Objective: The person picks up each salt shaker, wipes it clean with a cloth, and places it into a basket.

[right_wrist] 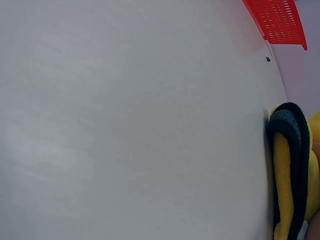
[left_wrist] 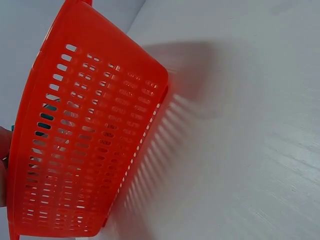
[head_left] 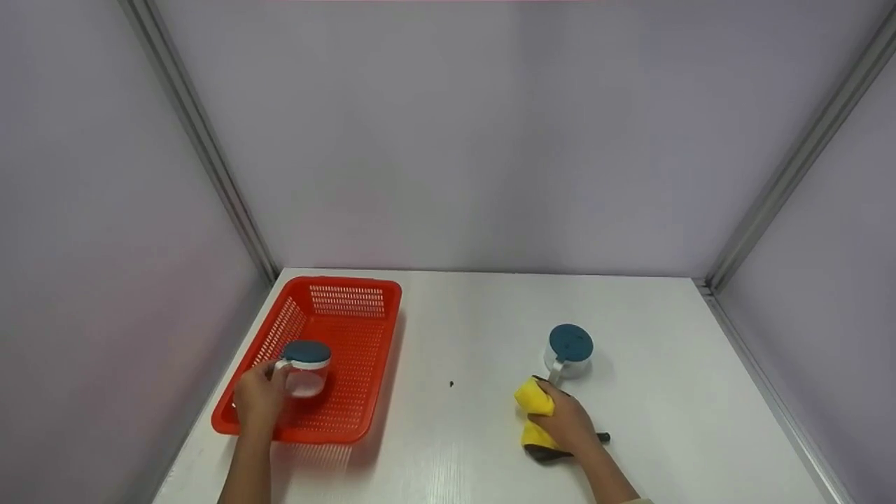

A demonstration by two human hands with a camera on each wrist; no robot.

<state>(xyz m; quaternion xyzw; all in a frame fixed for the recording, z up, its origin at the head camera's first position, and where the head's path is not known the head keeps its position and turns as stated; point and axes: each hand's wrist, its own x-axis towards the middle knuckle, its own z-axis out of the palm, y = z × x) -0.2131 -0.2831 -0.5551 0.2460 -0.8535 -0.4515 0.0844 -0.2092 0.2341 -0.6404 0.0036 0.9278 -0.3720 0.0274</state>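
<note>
Your left grip (head_left: 259, 395) pinches a lidded cup (head_left: 308, 367) by its handle over the red basket (head_left: 376, 336), lower left; your right grip (head_left: 565, 422) clutches a yellow cloth (head_left: 533, 399), lower right. Pale walls (head_left: 448, 140) border the white desk (head_left: 462, 336).

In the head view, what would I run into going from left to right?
Left hand, gripped blue-lidded mug, small dark speck, yellow cloth, standing blue-lidded mug.
</note>
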